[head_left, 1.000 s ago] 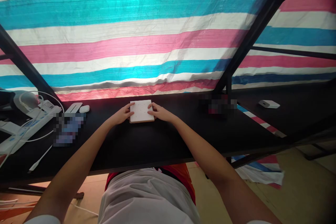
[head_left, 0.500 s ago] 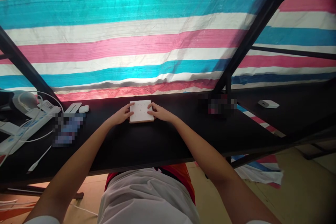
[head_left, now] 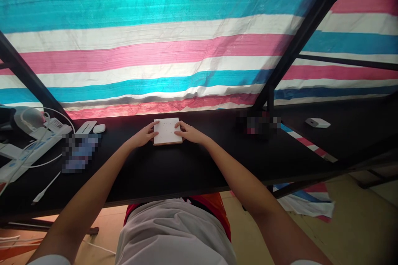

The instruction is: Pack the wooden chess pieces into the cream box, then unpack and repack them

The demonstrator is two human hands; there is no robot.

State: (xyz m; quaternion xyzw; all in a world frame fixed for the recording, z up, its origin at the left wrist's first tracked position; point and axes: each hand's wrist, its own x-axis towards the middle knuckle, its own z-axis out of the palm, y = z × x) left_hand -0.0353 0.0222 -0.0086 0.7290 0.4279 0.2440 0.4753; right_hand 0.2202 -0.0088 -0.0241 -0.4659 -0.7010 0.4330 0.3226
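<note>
A black table (head_left: 174, 169) runs across the view in front of a tarpaulin (head_left: 161, 49) striped in white, turquoise and pink, with black frame posts (head_left: 298, 41) slanting across it. Flat on the table, straight ahead of the person at 12 o'clock and close to the far edge, lies a small white square board (head_left: 167, 131) dotted with tiny marks. The left hand (head_left: 143, 136) sits at the board's 9 o'clock, fingers loosely bent with their tips against its left edge. The right hand (head_left: 189, 133) sits at its 3 o'clock, fingertips touching the right edge and one digit lying on the top face. Whether either hand pinches the edge is too small to tell. Both forearms stretch out over the tabletop. Further off at the board's 9 o'clock rests a white mouse (head_left: 99, 128). Beyond it, toward 8 o'clock, are a white power strip (head_left: 27, 153) with cords and a loose white cable (head_left: 46, 190). Well away at 3 o'clock, a small white box (head_left: 317, 122) lies on a second black surface (head_left: 348, 140).
</note>
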